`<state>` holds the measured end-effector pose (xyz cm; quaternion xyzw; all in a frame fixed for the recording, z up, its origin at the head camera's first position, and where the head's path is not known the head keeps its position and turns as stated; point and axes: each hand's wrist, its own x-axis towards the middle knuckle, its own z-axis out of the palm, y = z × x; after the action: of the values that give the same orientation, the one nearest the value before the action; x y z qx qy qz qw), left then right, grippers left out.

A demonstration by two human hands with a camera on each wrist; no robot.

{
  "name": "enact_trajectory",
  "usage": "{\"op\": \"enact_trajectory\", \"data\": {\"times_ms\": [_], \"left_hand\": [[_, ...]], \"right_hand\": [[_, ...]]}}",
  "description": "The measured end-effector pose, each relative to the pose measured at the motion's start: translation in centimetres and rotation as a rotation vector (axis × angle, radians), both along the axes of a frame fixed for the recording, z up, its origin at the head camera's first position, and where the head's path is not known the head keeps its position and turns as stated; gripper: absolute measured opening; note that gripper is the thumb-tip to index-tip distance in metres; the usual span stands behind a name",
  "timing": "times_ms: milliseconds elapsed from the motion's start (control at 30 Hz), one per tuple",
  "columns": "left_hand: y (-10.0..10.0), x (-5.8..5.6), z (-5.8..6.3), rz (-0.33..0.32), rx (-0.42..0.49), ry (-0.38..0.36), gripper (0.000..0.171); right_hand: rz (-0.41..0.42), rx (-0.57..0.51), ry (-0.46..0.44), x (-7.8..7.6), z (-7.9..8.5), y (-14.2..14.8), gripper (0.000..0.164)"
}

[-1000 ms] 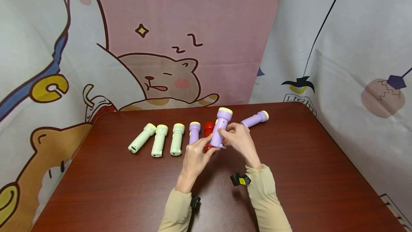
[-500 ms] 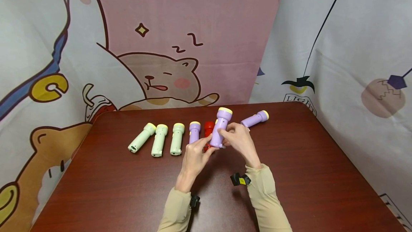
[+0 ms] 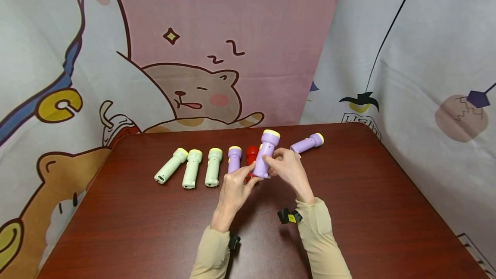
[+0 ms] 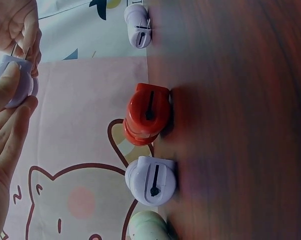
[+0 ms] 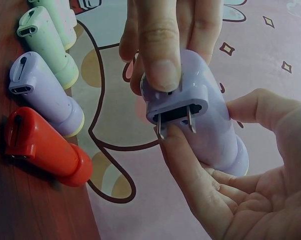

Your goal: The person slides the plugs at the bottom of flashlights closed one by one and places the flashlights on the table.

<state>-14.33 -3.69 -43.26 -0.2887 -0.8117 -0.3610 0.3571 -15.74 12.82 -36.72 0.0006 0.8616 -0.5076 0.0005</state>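
A purple flashlight (image 3: 265, 152) with a pale yellow rim is held above the table, head up and slightly tilted. My left hand (image 3: 232, 188) pinches its tail end between thumb and fingers. From the right side, my right hand (image 3: 288, 168) grips the body. Two metal plug prongs (image 5: 190, 120) stick out of the tail end in the right wrist view, and a fingertip of the right hand lies beside them. Partly hidden behind the held flashlight is a red flashlight (image 3: 251, 153) on the table. Another purple flashlight (image 3: 234, 158) lies just left of the red one.
Three pale green flashlights, the rightmost (image 3: 213, 167) among them, lie in a row to the left on the brown table (image 3: 147, 227). One more purple flashlight (image 3: 307, 143) lies at an angle, back right. A printed cloth (image 3: 271, 46) hangs behind the table's far edge.
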Motion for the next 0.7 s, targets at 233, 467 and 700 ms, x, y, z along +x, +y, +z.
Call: {"op": "enact_trajectory", "data": {"times_ms": [233, 467, 700], "left_hand": [[-0.06, 0.03, 0.04, -0.002, -0.006, 0.02, 0.036], [-0.08, -0.04, -0.08, -0.009, -0.009, 0.044, 0.037], [-0.11, -0.1, -0.03, -0.012, -0.007, 0.064, 0.038]], "right_hand": [[-0.004, 0.001, 0.01, -0.02, -0.08, 0.01, 0.036], [-0.004, -0.011, 0.004, 0.09, -0.16, 0.02, 0.035], [0.003, -0.023, 0.01, 0.08, -0.17, 0.05, 0.033]]}}
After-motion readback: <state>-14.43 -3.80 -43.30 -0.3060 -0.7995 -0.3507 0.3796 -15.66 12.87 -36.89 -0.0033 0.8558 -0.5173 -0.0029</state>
